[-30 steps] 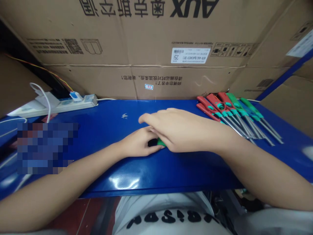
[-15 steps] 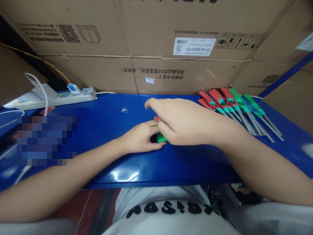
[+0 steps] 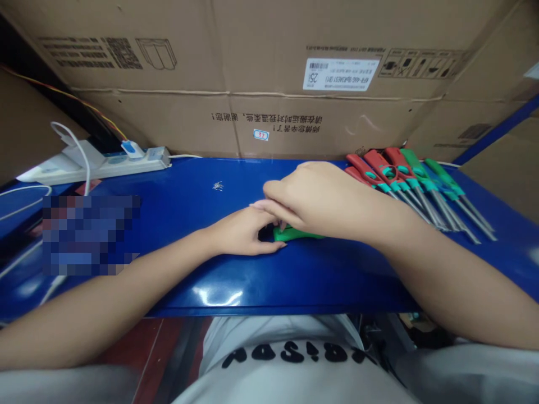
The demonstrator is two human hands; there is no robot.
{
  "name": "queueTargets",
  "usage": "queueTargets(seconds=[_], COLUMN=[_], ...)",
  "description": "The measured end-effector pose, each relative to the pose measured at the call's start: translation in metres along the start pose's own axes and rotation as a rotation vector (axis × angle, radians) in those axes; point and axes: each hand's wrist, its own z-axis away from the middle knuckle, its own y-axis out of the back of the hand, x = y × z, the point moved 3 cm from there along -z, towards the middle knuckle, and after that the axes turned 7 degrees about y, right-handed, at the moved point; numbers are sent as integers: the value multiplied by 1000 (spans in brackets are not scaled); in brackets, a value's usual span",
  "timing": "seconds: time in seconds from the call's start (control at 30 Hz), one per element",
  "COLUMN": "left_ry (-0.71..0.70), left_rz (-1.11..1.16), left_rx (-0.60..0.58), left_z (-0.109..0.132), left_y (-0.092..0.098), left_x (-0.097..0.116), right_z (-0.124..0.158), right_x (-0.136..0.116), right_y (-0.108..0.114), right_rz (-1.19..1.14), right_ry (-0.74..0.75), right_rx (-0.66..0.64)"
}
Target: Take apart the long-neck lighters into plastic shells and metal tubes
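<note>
A green lighter handle [image 3: 295, 234] lies on the blue table [image 3: 177, 207], mostly hidden under my hands. My left hand [image 3: 240, 233] rests on the table with its fingers curled against the handle's left end. My right hand [image 3: 311, 199] lies over the handle from above, fingers bent and pinching at its left end. A small dark part shows between the two hands; I cannot make out what it is.
A row of several long lighters [image 3: 404, 174] with red and green handles and metal stems lies at the right. A white power strip [image 3: 101, 163] with cables sits at the back left. Cardboard boxes [image 3: 269, 73] wall the back. A blurred patch covers the left.
My right hand has shifted right and lifted a little, uncovering more of the green handle. Its fingers have drawn in from a flatter spread to a pinch. My left hand has barely moved.
</note>
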Motion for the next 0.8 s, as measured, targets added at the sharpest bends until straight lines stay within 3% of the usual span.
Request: queueTargets(seconds=[0.17, 0.33, 0.5, 0.67, 0.8], left_ry=[-47, -48, -80, -47, -61], left_rz=[35, 25, 33, 11, 35], left_rx=[6, -7, 9, -9, -3], left_z=[-1, -2, -2, -2, -2], left_y=[1, 1, 2, 2, 3], left_x=[0, 0, -1, -2, 0], right_z=[0, 0, 3, 2, 4], right_x=[3, 5, 1, 5, 2], right_y=[-2, -2, 2, 2, 2], right_rz=[-174, -57, -198, -73, -141], right_ry=[156, 82, 142, 65, 126], right_rx=[30, 15, -11, -15, -7])
